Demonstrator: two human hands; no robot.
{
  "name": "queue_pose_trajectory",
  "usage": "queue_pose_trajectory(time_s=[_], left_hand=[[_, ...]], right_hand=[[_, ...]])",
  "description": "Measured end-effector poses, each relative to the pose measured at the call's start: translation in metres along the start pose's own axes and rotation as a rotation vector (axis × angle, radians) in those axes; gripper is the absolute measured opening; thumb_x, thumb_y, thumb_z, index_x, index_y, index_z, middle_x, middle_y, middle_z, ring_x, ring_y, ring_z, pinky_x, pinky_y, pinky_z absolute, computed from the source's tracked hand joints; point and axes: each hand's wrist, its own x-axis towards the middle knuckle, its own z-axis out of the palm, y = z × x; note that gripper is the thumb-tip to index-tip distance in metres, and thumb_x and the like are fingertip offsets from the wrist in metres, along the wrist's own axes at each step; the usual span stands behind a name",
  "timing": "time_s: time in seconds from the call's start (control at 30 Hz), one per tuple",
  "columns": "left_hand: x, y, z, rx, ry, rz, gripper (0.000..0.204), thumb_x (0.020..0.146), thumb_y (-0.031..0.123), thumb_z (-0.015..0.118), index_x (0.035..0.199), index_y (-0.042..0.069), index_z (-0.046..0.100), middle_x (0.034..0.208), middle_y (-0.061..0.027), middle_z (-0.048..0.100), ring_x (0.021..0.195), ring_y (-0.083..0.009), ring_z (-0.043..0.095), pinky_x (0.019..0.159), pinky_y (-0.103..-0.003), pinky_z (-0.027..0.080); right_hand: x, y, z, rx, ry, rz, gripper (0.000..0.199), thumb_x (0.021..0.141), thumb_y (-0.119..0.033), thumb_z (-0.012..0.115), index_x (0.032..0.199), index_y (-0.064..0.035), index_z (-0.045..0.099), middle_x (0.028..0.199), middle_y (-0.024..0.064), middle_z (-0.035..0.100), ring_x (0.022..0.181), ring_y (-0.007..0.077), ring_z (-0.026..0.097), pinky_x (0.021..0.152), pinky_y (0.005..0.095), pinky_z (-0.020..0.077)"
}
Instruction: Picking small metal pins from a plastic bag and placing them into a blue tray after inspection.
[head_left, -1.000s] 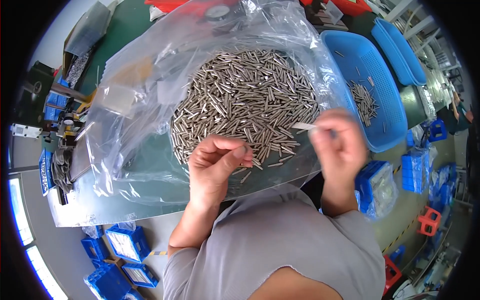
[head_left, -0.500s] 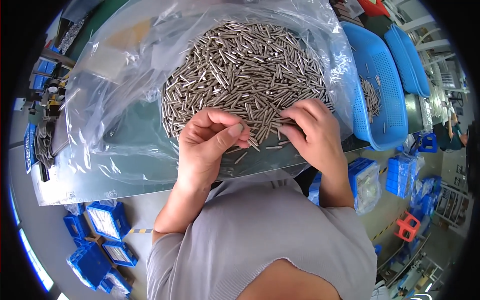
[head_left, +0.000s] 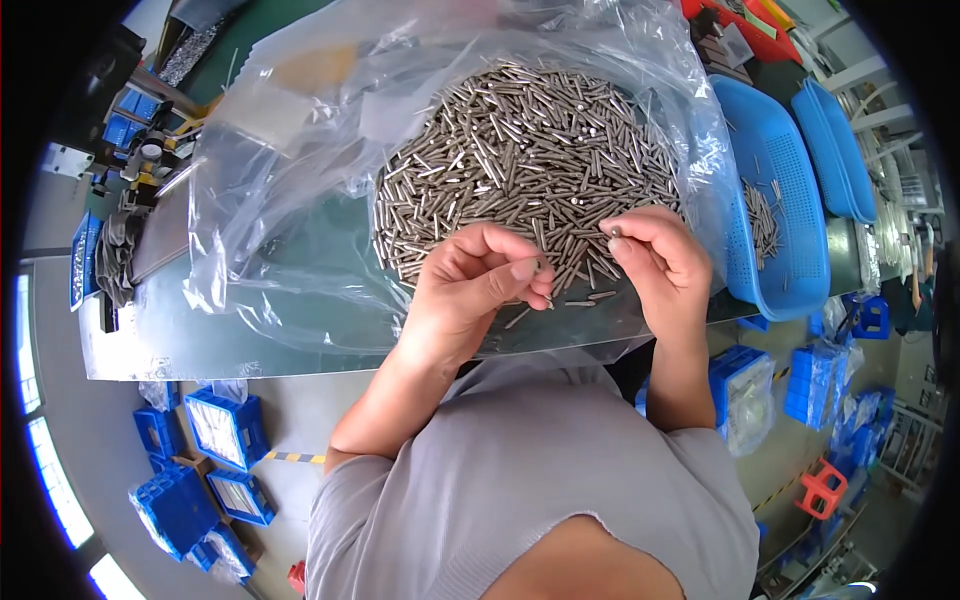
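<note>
A broad heap of slim metal pins (head_left: 530, 150) lies on a clear plastic sheet (head_left: 300, 190). My left hand (head_left: 470, 290) is closed over the near edge of the heap. Small metal ends peek out at its fingertips; most of what it holds is hidden by the fingers. To its right, my right hand (head_left: 668, 265) pinches a metal pin between thumb and forefinger, with its grey end showing at the tips. A few stray pins (head_left: 590, 300) lie between the hands, nearer to me than the heap.
At the right stands a blue perforated basket (head_left: 800, 210) with some pins in it, and another blue basket (head_left: 840, 160) lies beyond it. The green tabletop (head_left: 250, 350) ends just before my body. Blue crates (head_left: 225, 430) stand on the floor at left, a red stool (head_left: 822, 488) at right.
My right hand has come up from the heap, and a pin end now shows in its pinch. My left hand stays closed near the heap. The whole view has shifted slightly.
</note>
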Motion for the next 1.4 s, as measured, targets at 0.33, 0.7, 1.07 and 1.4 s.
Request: queue_pose_trajectory(time_s=[0.33,0.7,1.07,1.4], left_hand=[[-0.001,0.001,-0.006,-0.139,-0.035,-0.105,0.009,0.09,0.003,0.057,0.097,-0.002,0.059,0.089,-0.0136,0.066,0.08,-0.0201,0.066,0.072,-0.031,0.057],[-0.003,0.001,-0.008,-0.148,-0.048,-0.068,0.009,0.09,0.003,0.058,0.097,-0.003,0.059,0.09,-0.0133,0.066,0.081,-0.0202,0.067,0.073,-0.031,0.057],[-0.003,-0.003,-0.003,-0.038,0.001,0.03,0.008,0.089,0.002,0.059,0.095,-0.003,0.06,0.088,-0.0113,0.065,0.077,-0.0189,0.066,0.072,-0.03,0.056],[-0.004,-0.004,0.002,0.064,0.013,0.109,0.006,0.087,-0.002,0.06,0.092,-0.003,0.06,0.085,-0.0122,0.065,0.076,-0.0174,0.063,0.07,-0.031,0.054]], right_hand=[[-0.002,-0.018,0.035,0.32,-0.024,0.098,0.011,0.084,0.006,0.062,0.094,0.0034,0.063,0.088,0.008,0.066,0.079,0.0124,0.064,0.069,0.0223,0.0506],[0.001,-0.015,0.044,-0.084,-0.021,-0.176,0.017,0.075,0.0,0.07,0.091,-0.0038,0.067,0.094,0.0071,0.066,0.086,0.0221,0.059,0.075,0.032,0.0471],[-0.002,-0.027,0.034,-0.068,-0.091,-0.072,0.018,0.076,0.0,0.071,0.092,-0.0012,0.064,0.086,0.008,0.061,0.073,0.0158,0.058,0.061,0.0255,0.0474],[-0.001,-0.025,-0.011,-0.187,0.402,-0.18,0.012,0.08,0.006,0.063,0.09,0.0009,0.06,0.088,0.0079,0.059,0.071,0.0104,0.051,0.061,0.0216,0.0403]])
